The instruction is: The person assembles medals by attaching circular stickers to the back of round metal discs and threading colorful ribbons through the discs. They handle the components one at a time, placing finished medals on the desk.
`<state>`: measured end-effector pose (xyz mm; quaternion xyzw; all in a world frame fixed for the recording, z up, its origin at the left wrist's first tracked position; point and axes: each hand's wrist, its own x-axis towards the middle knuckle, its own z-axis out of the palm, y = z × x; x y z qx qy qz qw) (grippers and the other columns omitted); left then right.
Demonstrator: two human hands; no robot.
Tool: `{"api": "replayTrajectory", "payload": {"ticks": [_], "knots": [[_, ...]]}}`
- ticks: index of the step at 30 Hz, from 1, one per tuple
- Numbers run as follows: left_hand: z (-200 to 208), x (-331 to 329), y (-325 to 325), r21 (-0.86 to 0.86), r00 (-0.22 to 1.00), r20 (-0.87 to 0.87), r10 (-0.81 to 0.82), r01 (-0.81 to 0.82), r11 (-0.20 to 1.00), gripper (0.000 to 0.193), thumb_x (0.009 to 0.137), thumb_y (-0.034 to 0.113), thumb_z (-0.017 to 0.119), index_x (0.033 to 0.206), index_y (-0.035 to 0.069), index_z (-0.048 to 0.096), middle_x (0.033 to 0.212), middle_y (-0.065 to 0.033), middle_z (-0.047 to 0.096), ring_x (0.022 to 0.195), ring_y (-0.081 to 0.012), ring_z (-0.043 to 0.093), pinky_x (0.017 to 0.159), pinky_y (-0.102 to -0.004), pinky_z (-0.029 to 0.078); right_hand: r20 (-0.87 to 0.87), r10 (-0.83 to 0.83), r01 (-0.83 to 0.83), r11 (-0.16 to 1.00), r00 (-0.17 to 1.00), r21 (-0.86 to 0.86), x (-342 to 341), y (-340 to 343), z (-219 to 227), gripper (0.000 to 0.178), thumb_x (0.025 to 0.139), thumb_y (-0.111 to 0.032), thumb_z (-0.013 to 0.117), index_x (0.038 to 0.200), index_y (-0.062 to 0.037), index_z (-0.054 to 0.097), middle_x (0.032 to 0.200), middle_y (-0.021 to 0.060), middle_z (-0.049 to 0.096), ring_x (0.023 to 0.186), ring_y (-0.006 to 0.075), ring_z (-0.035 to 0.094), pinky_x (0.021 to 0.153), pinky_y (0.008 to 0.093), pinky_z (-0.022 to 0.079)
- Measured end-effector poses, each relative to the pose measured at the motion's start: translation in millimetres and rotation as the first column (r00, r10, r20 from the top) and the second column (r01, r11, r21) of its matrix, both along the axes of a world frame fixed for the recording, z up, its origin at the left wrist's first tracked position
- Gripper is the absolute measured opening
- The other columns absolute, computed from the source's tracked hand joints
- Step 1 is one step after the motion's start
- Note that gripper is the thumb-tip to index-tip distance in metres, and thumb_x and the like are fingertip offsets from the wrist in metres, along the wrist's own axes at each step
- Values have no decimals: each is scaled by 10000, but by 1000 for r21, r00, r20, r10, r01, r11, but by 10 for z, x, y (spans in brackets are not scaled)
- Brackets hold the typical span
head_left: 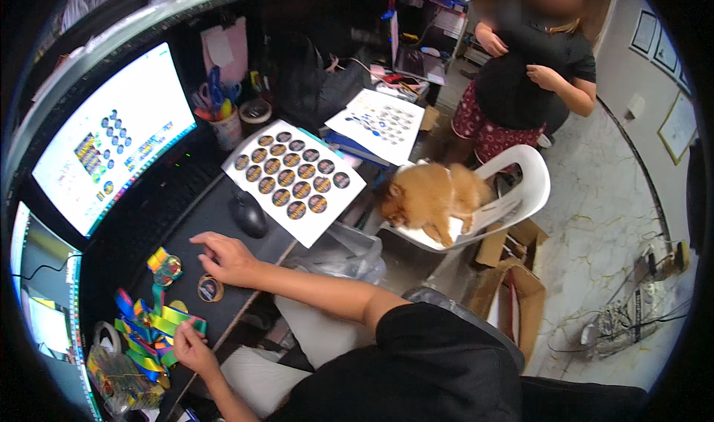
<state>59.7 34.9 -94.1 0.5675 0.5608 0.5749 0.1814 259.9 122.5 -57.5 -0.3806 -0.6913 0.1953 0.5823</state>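
My left hand is closed at the desk's near edge, its fingers pinching a green and yellow ribbon from a tangled pile of medal ribbons. Just above the black desk mat is my right hand, open with its fingers loosely bent and nothing visible in them. Beside it lies a round gold-rimmed medal with a dark face. A medal with a coloured face and a yellow ribbon end rests farther left. A sheet of round dark stickers lies beyond my right hand.
A black mouse sits near the sticker sheet. Monitors and a keyboard line the left. A tape roll and clear plastic pack flank the ribbons. A brown dog occupies a white chair; a person stands behind.
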Motion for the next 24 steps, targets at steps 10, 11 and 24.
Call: {"api": "replayTrajectory", "payload": {"ticks": [10,11,24], "knots": [[22,9,-1,41,999,-6,-48,48,998,287,969,177,498,824,-14,656,590,-8,520,490,-52,434,427,-204,323,209,-83,6,939,974,345,994,-764,490,450,742,32,634,1183,-2,550,649,95,488,536,240,503,484,341,396],[22,19,1,45,999,-7,-48,49,998,303,976,204,497,829,-8,655,586,3,502,494,-45,424,433,-200,320,246,-127,34,936,961,352,1115,-856,531,467,734,39,635,1191,4,547,625,90,480,526,244,497,477,347,391],[124,61,-23,24,998,-34,-55,56,998,286,964,178,512,820,-24,654,604,-22,545,491,-62,437,431,-218,319,200,-270,129,840,942,528,1239,-1617,1143,432,725,5,658,1148,-27,573,817,76,546,689,197,555,580,344,446]]}}
